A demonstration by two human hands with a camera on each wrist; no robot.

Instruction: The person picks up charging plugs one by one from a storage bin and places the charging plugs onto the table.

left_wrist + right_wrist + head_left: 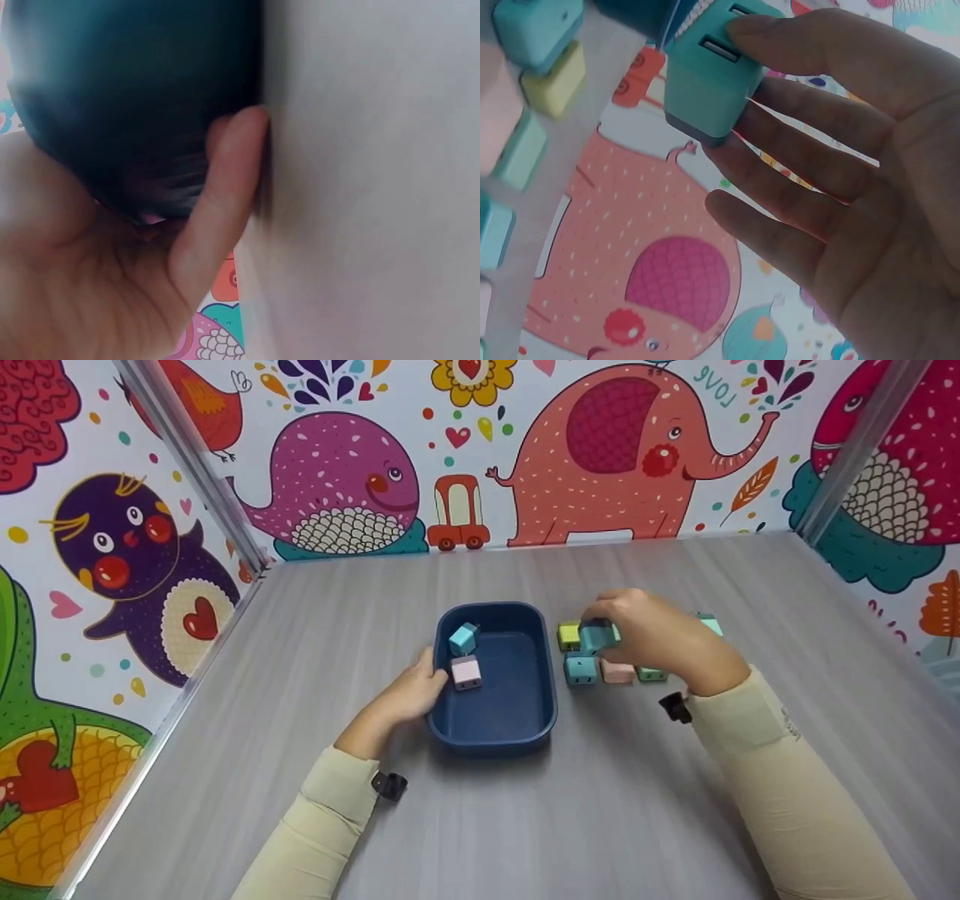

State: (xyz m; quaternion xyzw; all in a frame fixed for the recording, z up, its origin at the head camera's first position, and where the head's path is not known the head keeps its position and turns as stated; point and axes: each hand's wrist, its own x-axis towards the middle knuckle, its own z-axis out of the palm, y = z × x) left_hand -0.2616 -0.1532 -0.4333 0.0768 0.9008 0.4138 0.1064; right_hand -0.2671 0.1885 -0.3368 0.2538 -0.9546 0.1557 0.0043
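Observation:
A dark blue bin [491, 744] stands mid-table, with a light blue charger cube [463, 639] and a pale pink one [466, 673] inside near its left wall. My left hand [409, 690] holds the bin's left side, its fingers against the outer wall in the left wrist view. Right of the bin, my right hand [649, 634] pinches a teal USB charger cube [712, 82] between thumb and fingers, above the row on the table. Two port slots show on the cube's face. Its other fingers spread out loosely in the right wrist view.
Beneath and around the right hand sit several more cubes: yellow [568, 635], blue [580, 669], pink [618, 672], green [652, 674] and mint [709, 623]. The hand hides part of that group. Cartoon-printed panels [465, 450] border the grey table [337, 607].

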